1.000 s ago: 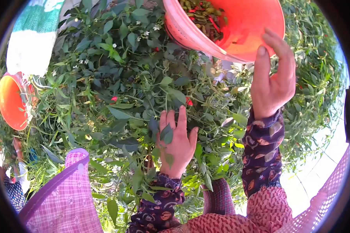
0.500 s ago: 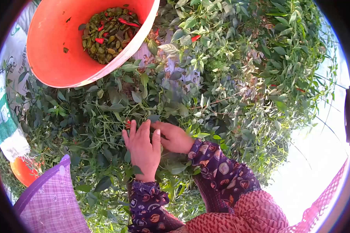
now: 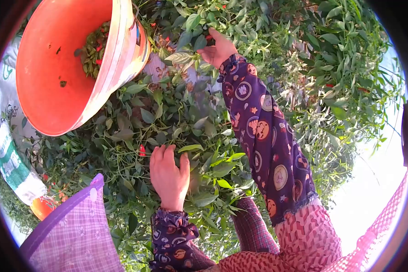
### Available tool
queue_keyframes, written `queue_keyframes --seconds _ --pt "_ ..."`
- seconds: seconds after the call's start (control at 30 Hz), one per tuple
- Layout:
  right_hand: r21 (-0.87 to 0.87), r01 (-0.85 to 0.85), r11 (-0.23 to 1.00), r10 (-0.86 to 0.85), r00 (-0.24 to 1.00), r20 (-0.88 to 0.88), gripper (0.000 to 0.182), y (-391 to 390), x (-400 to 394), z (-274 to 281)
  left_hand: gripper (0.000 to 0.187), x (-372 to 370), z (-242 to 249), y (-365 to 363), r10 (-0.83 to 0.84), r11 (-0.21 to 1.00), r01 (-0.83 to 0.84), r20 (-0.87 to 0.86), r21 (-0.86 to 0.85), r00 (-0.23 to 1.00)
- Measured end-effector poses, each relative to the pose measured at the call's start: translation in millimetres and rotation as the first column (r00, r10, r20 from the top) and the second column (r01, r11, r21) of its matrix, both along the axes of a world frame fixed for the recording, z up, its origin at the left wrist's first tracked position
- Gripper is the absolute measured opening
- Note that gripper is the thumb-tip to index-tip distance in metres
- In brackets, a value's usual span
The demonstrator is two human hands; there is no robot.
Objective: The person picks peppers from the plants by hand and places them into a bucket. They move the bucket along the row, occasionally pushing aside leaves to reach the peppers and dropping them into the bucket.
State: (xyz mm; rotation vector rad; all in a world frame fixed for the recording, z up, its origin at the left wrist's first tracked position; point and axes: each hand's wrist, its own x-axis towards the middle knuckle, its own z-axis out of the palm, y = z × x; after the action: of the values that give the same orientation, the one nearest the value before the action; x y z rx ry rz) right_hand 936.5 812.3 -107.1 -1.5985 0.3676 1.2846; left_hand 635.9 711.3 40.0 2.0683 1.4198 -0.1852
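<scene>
My left hand [image 3: 170, 177] rests over the pepper plants, back of the hand up, its fingers stretched forward and thumb apart. A red chili pepper [image 3: 142, 150] hangs among the leaves just left of its fingertips, not touching them. No object shows in this hand. My right hand [image 3: 218, 49] reaches far forward into the upper foliage, right of the bucket, with thumb and fingers spread beside broad green leaves [image 3: 200, 42]. Nothing can be seen between those fingers. The orange-red bucket [image 3: 47, 63] lies tilted at the upper left, with green and red chili peppers [image 3: 93, 52] inside.
A white and green printed sack [image 3: 11, 165] lies along the left edge. Purple checked cloth [image 3: 77, 231] fills the lower left, with an orange object [image 3: 41, 207] behind it. Dense pepper plants [image 3: 313, 136] spread to the right.
My right hand has left my left hand's side and moved far up into the foliage. My left hand stays nearly in place. The bucket appears farther left and turned more side-on.
</scene>
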Motion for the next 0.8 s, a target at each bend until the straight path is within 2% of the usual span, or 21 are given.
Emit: queue_keyframes --seconds 0.07,0.13,0.2,0.27,0.33,0.4,0.47,0.5,0.53,0.57,0.6,0.63,0.67,0.73,0.77,0.8 --pt "0.185 0.234 0.955 -0.207 0.966 -0.152 0.03 2.4 -2.3 -5.1 0.036 0.7 5.6 -0.9 0.03 0.999 -0.031 -0.005 -0.03 1.0" --pt "0.199 0.245 0.949 -0.213 0.962 -0.169 0.033 -0.3 -1.9 -6.0 0.036 -0.3 4.6 -0.6 0.03 0.999 -0.03 -0.005 -0.033 1.0" --pt "0.119 0.403 0.907 -0.413 0.908 0.07 0.026 -7.2 -5.4 -2.2 0.036 -1.6 3.7 -1.1 0.037 0.999 -0.037 -0.002 -0.036 0.999" --pt "0.149 0.342 0.928 -0.369 0.896 0.248 0.026 -21.1 -11.6 15.7 0.036 -0.9 9.4 -1.8 0.055 0.998 -0.054 0.008 -0.029 0.998" --pt "0.257 0.121 0.959 -0.207 0.917 0.341 0.026 -45.3 -21.6 28.4 0.034 -2.2 7.6 -2.2 0.063 0.998 -0.063 0.023 -0.015 0.998" --pt "0.218 -0.055 0.974 -0.028 0.932 0.361 0.028 -67.4 -41.2 48.5 0.033 -5.5 6.9 -1.9 0.064 0.998 -0.064 0.033 0.0 0.997" --pt "0.262 -0.078 0.962 -0.023 0.932 0.362 0.029 -86.5 -63.0 70.3 0.034 -7.0 5.5 -2.8 0.068 0.998 -0.067 0.046 -0.007 0.997" --pt "0.2 -0.119 0.972 0.013 0.885 0.465 0.027 -93.9 -68.3 83.3 0.034 -6.4 9.3 -3.0 0.072 0.997 -0.072 0.038 -0.005 0.997" --pt "0.13 -0.153 0.98 0.053 0.822 0.567 0.025 -101.8 -72.5 91.3 0.034 -6.1 9.6 -2.8 0.069 0.998 -0.069 0.041 -0.008 0.997" --pt "0.046 -0.186 0.982 0.099 0.699 0.708 0.023 -112.2 -77.7 94.6 0.035 -5.9 9.5 -2.8 0.066 0.998 -0.065 0.046 -0.011 0.997" --pt "-0.044 -0.202 0.978 0.15 0.55 0.822 0.02 -122.2 -82.1 96.7 0.035 -6.0 9.2 -2.9 0.067 0.998 -0.067 0.047 -0.016 0.997" --pt "-0.023 -0.218 0.976 0.101 0.356 0.929 0.014 -126.8 -85.5 102.4 0.036 -5.9 8.7 -3.5 0.064 0.998 -0.063 0.049 -0.013 0.997" --pt "-0.024 -0.22 0.975 0.103 0.356 0.929 0.014 -131.7 -86.7 114.0 0.037 -5.9 8.3 -3.2 0.061 0.998 -0.061 0.049 -0.009 0.997" --pt "-0.239 -0.368 0.899 0.191 -0.161 0.968 0.019 -125.5 -88.3 150.2 0.041 -7.1 8.6 -0.7 0.067 0.998 -0.066 0.065 -0.019 0.996" --pt "-0.201 -0.452 0.869 0.107 -0.225 0.968 0.028 -124.5 -88.7 152.5 0.046 -6.8 9.2 0.4 0.067 0.997 -0.065 0.085 -0.03 0.994" --pt "-0.202 -0.451 0.869 0.108 -0.226 0.968 0.028 -121.6 -92.3 158.8 0.046 -4.7 12.6 1.8 0.066 0.998 -0.063 0.086 -0.03 0.994"
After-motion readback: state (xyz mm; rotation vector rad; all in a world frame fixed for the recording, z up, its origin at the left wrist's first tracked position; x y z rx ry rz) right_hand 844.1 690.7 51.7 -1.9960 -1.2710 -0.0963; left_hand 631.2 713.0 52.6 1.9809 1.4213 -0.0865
